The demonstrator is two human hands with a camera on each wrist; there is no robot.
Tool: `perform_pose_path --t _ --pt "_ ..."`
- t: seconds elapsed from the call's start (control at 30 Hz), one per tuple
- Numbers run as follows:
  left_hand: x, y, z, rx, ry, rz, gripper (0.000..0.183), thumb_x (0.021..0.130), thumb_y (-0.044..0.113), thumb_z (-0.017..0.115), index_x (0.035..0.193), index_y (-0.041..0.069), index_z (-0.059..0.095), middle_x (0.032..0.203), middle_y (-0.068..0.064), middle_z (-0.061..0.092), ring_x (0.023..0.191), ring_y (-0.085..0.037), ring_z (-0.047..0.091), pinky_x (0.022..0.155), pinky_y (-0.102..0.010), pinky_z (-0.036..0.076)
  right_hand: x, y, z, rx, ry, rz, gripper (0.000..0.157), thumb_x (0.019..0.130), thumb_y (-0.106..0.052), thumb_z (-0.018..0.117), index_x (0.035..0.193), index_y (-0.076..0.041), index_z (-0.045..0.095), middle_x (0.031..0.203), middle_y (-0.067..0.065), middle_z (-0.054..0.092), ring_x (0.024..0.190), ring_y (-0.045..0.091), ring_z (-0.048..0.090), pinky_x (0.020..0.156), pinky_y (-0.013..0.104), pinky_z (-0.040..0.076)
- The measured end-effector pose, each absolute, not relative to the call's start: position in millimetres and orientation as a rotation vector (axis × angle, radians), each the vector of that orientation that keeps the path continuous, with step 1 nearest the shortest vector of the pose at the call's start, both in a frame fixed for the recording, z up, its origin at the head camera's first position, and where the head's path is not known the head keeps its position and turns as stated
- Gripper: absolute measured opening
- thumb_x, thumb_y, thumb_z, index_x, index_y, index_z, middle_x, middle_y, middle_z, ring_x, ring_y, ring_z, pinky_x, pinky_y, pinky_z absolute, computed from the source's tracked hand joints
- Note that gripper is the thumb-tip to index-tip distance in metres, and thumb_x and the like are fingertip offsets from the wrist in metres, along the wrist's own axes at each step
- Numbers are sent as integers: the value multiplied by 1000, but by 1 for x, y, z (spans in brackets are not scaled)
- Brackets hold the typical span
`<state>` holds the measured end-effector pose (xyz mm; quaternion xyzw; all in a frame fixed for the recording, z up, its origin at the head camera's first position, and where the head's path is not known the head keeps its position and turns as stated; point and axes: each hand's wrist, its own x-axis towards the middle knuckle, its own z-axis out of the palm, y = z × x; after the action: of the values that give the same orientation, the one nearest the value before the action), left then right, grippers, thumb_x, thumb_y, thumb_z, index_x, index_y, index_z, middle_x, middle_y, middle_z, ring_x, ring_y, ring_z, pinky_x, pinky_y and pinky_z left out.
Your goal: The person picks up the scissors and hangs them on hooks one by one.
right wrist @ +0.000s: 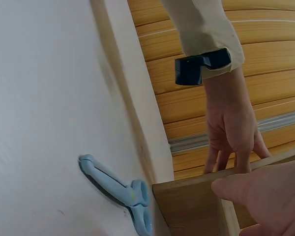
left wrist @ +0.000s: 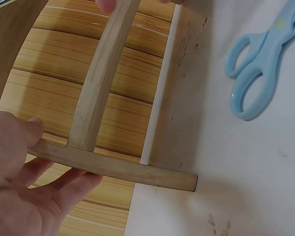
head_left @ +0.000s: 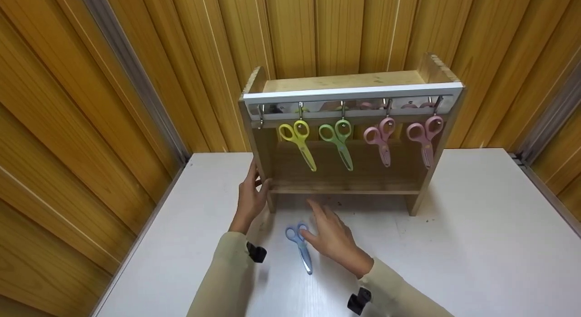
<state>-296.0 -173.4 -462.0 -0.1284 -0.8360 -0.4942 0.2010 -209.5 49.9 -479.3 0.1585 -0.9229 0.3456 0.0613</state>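
Note:
A wooden rack (head_left: 345, 192) stands upright on the white table. My left hand (head_left: 250, 196) grips its left side panel, thumb on one side and fingers on the other, as the left wrist view shows. Blue scissors (head_left: 299, 249) lie flat on the table in front of the rack, blades toward me. Just right of their handles hovers my right hand (head_left: 333, 233), fingers extended toward the lower shelf and holding nothing. From hooks on the rack's front rail hang yellow scissors (head_left: 299, 137), green scissors (head_left: 338, 137) and two pink pairs, one (head_left: 381, 137) left of the other (head_left: 425, 135).
The leftmost hook (head_left: 260, 117) has nothing hanging on it. Behind the rack rises a wood-patterned panel wall (head_left: 338, 35), with side walls at left and right. The white table (head_left: 481, 226) extends to both sides of the rack.

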Motion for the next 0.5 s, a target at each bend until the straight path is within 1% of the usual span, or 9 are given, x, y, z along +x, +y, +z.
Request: perform_pose_path --t 0.07,0.13,0.27,0.4,0.5 --pt "-296 -173 -462 -367 -2327 -1380 75 103 2 59 166 15 19 160 -16 42 132 -37 58 100 -45 57 -206 48 -485 515 -2803 1016 74 87 -29 84 150 -11 48 129 21 61 115 41 62 82 58 59" --pt "-296 -173 -462 -373 -2321 -1380 75 103 2 59 165 14 20 159 -17 43 131 -37 58 99 -46 57 -203 47 -490 553 -2811 987 73 85 -29 85 147 -12 50 125 20 61 110 40 62 75 56 59" --pt "-297 -174 -463 -371 -2319 -1394 75 103 1 59 165 14 20 158 -18 43 129 -39 59 98 -48 58 -198 45 -499 615 -2843 951 68 84 -29 85 143 -15 52 111 14 60 95 31 60 63 46 55" --pt "-297 -174 -463 -351 -2341 -1399 75 103 3 59 166 16 19 159 -16 42 132 -37 58 100 -47 56 -194 43 -507 665 -2879 914 67 85 -31 85 141 -16 53 106 11 58 88 25 55 59 41 50" --pt "-296 -174 -463 -355 -2342 -1373 75 103 3 59 165 15 20 157 -17 45 130 -36 59 100 -47 56 -191 42 -512 701 -2897 895 68 84 -32 85 142 -15 53 104 10 56 85 23 51 56 38 47"
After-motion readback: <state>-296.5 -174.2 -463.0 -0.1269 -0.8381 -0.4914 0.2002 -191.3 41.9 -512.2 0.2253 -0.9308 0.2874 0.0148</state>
